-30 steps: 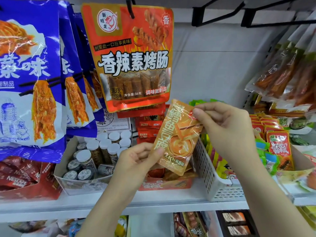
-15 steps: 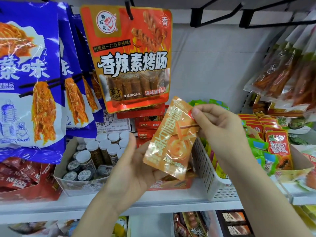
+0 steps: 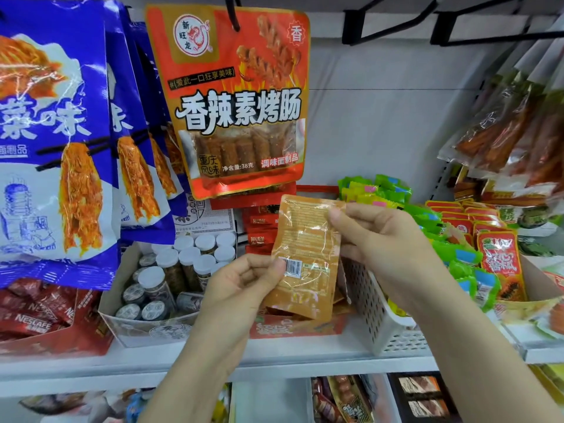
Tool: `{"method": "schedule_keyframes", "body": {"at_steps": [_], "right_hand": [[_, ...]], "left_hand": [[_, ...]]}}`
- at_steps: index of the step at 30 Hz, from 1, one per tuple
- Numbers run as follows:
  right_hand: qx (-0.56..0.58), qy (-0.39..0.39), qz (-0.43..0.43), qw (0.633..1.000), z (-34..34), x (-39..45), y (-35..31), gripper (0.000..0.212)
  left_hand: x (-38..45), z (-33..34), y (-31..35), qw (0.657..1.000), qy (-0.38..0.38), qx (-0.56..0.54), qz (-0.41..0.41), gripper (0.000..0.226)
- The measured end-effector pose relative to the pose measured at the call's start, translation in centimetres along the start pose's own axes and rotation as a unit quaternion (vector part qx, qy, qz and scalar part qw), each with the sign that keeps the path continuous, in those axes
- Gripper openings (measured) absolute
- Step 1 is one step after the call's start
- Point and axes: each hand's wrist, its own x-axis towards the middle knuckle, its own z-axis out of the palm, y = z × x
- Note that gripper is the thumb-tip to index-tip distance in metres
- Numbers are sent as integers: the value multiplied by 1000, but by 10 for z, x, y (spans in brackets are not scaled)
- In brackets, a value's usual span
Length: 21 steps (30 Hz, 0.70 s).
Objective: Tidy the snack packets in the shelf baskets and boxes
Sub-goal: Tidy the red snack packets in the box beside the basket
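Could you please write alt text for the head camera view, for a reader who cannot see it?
Two hands hold an orange snack packet back side up, barcode showing: the left hand pinches its lower left edge, the right hand its upper right corner. Behind sit a white basket, a box of small jars and hanging snack bags.

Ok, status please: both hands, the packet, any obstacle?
Left hand and right hand both pinch orange packet, barcode side up. Held above red box. Nothing in the way.
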Motion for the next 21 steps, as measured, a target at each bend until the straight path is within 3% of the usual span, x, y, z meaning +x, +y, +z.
{"method": "schedule_keyframes", "body": {"at_steps": [3, 10, 14, 18, 21], "right_hand": [[-8, 41, -24, 999, -2, 1, 3, 15], [18, 30, -15, 999, -2, 0, 2, 17], [128, -23, 31, 991, -1, 1, -1, 25], [204, -105, 54, 972, 6, 0, 1, 26], [173, -102, 46, 979, 6, 0, 2, 22]], "left_hand": [[-1, -2, 2, 999, -12, 24, 19, 32], [-4, -3, 8, 999, -39, 15, 11, 32], [-5, -3, 10, 985, -118, -109, -62, 40], [-11, 10, 5, 943, -244, -169, -151, 39], [-10, 16, -1, 933, -210, -222, -190, 27]]}}
